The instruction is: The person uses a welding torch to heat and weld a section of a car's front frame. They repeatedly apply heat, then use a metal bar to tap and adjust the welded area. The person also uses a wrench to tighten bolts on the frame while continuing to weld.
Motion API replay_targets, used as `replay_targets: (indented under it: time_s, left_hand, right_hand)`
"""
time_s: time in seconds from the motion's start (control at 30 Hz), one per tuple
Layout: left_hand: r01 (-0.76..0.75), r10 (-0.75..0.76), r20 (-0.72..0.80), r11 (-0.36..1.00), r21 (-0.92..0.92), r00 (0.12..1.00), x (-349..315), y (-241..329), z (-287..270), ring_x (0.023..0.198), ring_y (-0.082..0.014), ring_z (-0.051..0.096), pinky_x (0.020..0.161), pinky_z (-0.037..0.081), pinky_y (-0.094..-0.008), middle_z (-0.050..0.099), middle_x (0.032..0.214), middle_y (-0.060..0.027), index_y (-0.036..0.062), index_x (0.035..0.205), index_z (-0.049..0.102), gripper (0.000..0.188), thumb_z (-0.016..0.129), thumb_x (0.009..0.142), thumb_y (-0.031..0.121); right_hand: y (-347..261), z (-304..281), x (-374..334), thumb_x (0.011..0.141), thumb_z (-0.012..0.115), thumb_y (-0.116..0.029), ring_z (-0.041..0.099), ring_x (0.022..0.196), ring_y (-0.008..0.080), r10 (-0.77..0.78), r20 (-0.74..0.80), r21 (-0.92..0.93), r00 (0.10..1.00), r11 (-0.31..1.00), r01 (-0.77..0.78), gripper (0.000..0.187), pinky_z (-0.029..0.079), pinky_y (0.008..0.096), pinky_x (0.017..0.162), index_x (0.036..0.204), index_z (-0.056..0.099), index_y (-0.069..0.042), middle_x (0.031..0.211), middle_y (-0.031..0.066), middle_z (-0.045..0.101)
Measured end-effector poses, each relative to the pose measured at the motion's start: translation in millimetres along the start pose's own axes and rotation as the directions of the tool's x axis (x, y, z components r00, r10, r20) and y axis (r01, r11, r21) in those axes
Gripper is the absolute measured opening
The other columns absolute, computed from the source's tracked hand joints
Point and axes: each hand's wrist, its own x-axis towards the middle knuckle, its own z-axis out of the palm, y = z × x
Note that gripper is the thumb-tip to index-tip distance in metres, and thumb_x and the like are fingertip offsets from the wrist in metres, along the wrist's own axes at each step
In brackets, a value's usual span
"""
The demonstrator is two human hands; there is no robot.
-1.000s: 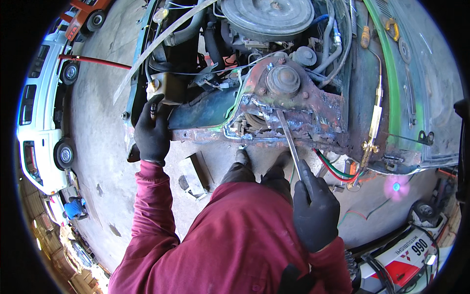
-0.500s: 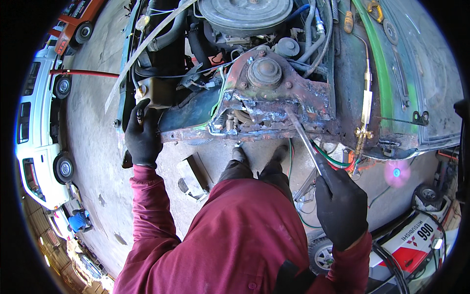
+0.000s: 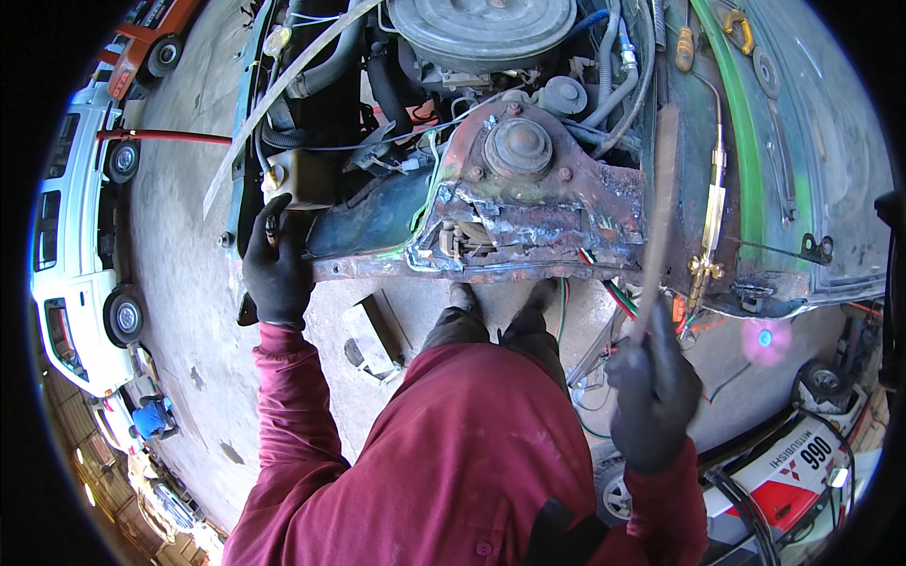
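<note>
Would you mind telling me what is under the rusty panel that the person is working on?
Under the rusty panel are the concrete floor and the person's shoes. Red and green hoses hang below its right end. Anything further beneath is covered by the panel.

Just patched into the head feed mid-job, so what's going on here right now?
A person in a dark red coverall stands at an open car engine bay. The gloved left hand grips the front edge of the body beside the rusty, patched strut tower panel. The gloved right hand holds a thin rod, blurred in the picture, raised over the panel's right side. A brass torch lies on the green fender, untouched. The round air cleaner sits behind.
</note>
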Motion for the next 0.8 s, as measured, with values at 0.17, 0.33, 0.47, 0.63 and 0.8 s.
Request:
replay_targets:
  time_s: [0.17, 0.33, 0.47, 0.63, 0.8]
  left_hand:
    - [0.081, -0.08, 0.009, 0.993, -0.087, 0.997, -1.3, -2.6, 0.3, 0.117, -0.0269, 0.077, 0.101, 0.058, -0.0368, 0.079, 0.126, -0.0173, 0.0029, 0.136, 0.073, 0.03, 0.063, 0.108, 0.01]
    - [0.069, -0.072, -0.021, 0.988, -0.139, 0.997, -2.1, -3.3, 2.3, 0.118, -0.0267, 0.077, 0.101, 0.058, -0.0374, 0.079, 0.127, -0.0172, 0.0037, 0.137, 0.073, 0.031, 0.063, 0.108, 0.011]
    - [0.089, -0.089, -0.002, 0.993, -0.076, 0.996, -2.4, -3.3, 1.4, 0.118, -0.0268, 0.077, 0.101, 0.058, -0.0372, 0.079, 0.127, -0.0176, 0.0035, 0.137, 0.073, 0.031, 0.063, 0.108, 0.011]
    - [0.034, -0.035, -0.011, 0.997, -0.075, 0.999, 0.6, -2.4, 1.8, 0.116, -0.0266, 0.077, 0.099, 0.058, -0.0371, 0.079, 0.127, -0.018, 0.0027, 0.137, 0.072, 0.031, 0.063, 0.109, 0.01]
    - [-0.157, 0.157, 0.011, 0.977, 0.141, 0.988, 0.8, -3.2, -0.3, 0.117, -0.0277, 0.077, 0.1, 0.058, -0.0363, 0.078, 0.128, -0.0179, 0.0023, 0.135, 0.072, 0.029, 0.063, 0.108, 0.008]
  right_hand:
    - [7.9, 4.5, -1.0, 0.108, 0.058, -0.007, 0.074, 0.071, 0.0264, 0.215, 0.058, -0.17, 0.975, 0.964, -0.202, 0.047, 0.056, 0.0374, 0.065, 0.153, 0.061, 0.006, 0.087, 0.019, 0.076]
    - [10.7, -2.0, -15.1, 0.111, 0.061, -0.013, 0.07, 0.063, 0.0284, 0.15, 0.135, -0.254, 0.979, 0.961, -0.112, 0.043, 0.055, 0.0409, 0.062, 0.152, 0.064, 0.001, 0.081, 0.0186, 0.073]
    - [9.0, -6.3, -17.0, 0.112, 0.057, -0.013, 0.066, 0.058, 0.026, 0.339, 0.025, -0.176, 0.941, 0.928, -0.329, 0.042, 0.053, 0.042, 0.058, 0.151, 0.064, 0.003, 0.078, 0.0185, 0.07]
    - [16.5, -1.8, -16.8, 0.113, 0.057, -0.013, 0.065, 0.057, 0.0197, 0.086, 0.061, -0.292, 0.994, 0.954, -0.064, 0.042, 0.05, 0.0388, 0.056, 0.151, 0.063, 0.004, 0.075, 0.0156, 0.068]
    - [21.9, -12.5, -25.3, 0.107, 0.065, -0.01, 0.07, 0.062, 0.0293, 0.218, 0.045, -0.275, 0.975, 0.941, -0.198, 0.038, 0.056, 0.0415, 0.062, 0.143, 0.07, 0.0, 0.08, 0.0201, 0.072]
